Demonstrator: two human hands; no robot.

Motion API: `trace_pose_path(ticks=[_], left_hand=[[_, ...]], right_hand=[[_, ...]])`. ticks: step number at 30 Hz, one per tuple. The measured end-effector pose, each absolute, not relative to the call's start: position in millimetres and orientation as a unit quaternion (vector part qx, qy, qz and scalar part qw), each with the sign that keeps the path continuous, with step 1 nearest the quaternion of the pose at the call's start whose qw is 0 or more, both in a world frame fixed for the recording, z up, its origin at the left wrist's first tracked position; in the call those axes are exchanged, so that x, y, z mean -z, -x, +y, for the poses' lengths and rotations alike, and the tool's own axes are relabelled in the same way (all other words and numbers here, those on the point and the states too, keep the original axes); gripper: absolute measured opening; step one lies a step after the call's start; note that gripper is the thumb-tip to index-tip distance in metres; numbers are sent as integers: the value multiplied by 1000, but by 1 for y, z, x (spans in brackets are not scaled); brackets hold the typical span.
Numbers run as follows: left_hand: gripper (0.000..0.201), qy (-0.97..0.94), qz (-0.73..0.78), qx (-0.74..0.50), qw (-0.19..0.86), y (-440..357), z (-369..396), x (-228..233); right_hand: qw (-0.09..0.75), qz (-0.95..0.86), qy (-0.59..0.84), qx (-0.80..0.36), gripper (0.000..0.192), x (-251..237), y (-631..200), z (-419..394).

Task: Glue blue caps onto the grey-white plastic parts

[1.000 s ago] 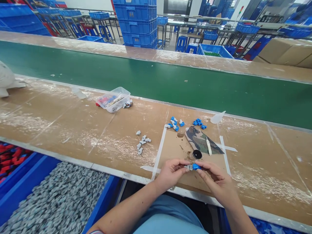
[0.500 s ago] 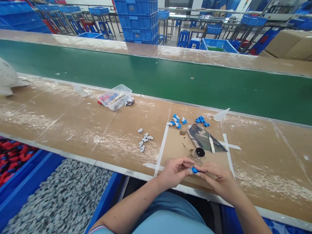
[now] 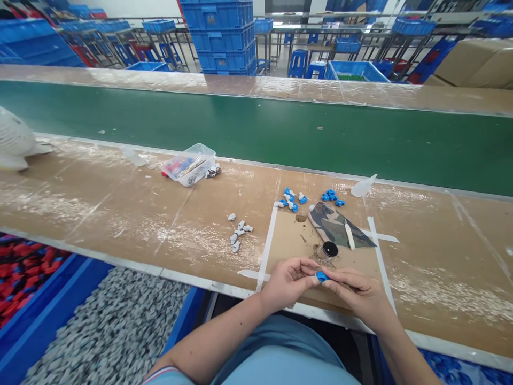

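Observation:
Close to the table's front edge, my left hand (image 3: 290, 280) and my right hand (image 3: 356, 289) meet fingertip to fingertip. Between them they pinch a small blue plastic part (image 3: 321, 276); the fingers hide much of it. Just beyond my hands stands a small round pot of dark liquid (image 3: 330, 249). Behind it lies a camouflage cloth (image 3: 331, 224) with a slim white tool (image 3: 349, 235) on top. Several blue-and-grey parts (image 3: 289, 198) sit past the cloth to the left, and several all-blue parts (image 3: 331, 195) to the right. Loose grey parts (image 3: 236, 235) lie further left.
A cardboard sheet (image 3: 282, 240) is taped to the table. A clear tub (image 3: 196, 166) and a white dropper bottle (image 3: 363, 186) stand toward the green belt (image 3: 256, 128). Blue bins hold grey pieces (image 3: 108, 326) and red pieces (image 3: 28, 272) at lower left.
The view has shifted slightly. The blue part has turned a little between my fingertips, showing more of its top. Both hands keep nearly the same place.

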State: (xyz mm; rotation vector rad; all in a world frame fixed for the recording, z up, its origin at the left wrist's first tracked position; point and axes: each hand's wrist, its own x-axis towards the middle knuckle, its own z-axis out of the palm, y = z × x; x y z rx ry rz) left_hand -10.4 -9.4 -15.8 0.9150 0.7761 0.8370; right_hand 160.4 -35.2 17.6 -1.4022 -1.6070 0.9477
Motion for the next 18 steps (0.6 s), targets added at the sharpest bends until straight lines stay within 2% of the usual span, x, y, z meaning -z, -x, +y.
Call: trace_pose_path(ticks=[3,8,18], left_hand=[[43,-454,369,-315,747,13,-6,13],[36,-575,387,-202,692,18,1,2],[29,-631,391,-205,638,15,-2,5]], right_hand=[[390,-615,561,-393,19,-14,-164,-36],[383,-609,563,-407,22,-7,-168,-35],[368,-610,549,-438,25,-3,-170,-33]])
